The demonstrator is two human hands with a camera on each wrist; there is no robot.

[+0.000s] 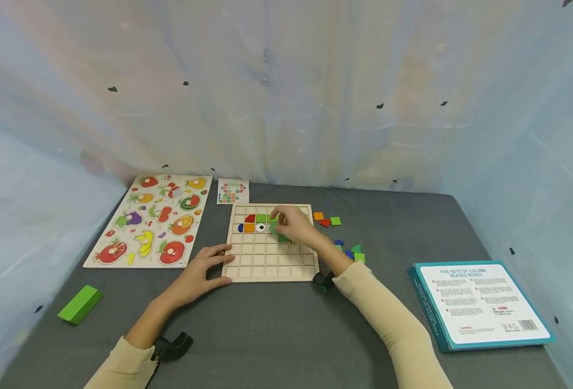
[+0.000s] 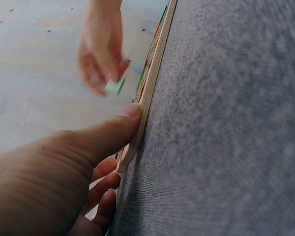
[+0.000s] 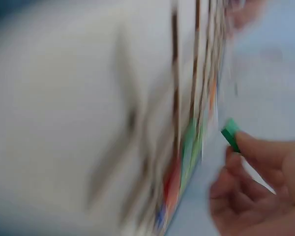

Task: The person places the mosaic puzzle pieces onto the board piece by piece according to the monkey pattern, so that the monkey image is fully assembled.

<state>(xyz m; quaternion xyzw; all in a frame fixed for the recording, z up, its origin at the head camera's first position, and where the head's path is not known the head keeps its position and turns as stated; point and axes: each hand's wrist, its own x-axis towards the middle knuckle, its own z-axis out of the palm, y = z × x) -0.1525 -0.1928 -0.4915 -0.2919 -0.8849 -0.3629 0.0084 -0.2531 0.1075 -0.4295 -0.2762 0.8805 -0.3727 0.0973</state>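
A pale wooden grid board point(image 1: 254, 262) lies on the dark table. On it sit a red tile point(image 1: 250, 218), a green tile point(image 1: 261, 218), a blue tile point(image 1: 241, 228), an orange tile point(image 1: 249, 228) and a white tile with a black dot point(image 1: 261, 228). My right hand point(image 1: 293, 224) is over the board's upper middle and covers some tiles. Its thumb and fingers pinch a small green tile point(image 3: 230, 132), raised above the grid. The left hand point(image 1: 199, 275) rests its spread fingers on the board's left edge, thumb at the near corner point(image 2: 130, 145).
Loose tiles point(image 1: 359, 257) lie right of the board. A picture card point(image 1: 233, 191) and fruit puzzle point(image 1: 152, 227) are behind and left. A green block point(image 1: 80, 304) is at the near left, a teal-edged box point(image 1: 483, 305) at the right. A curtain point(image 1: 286, 108) stands behind.
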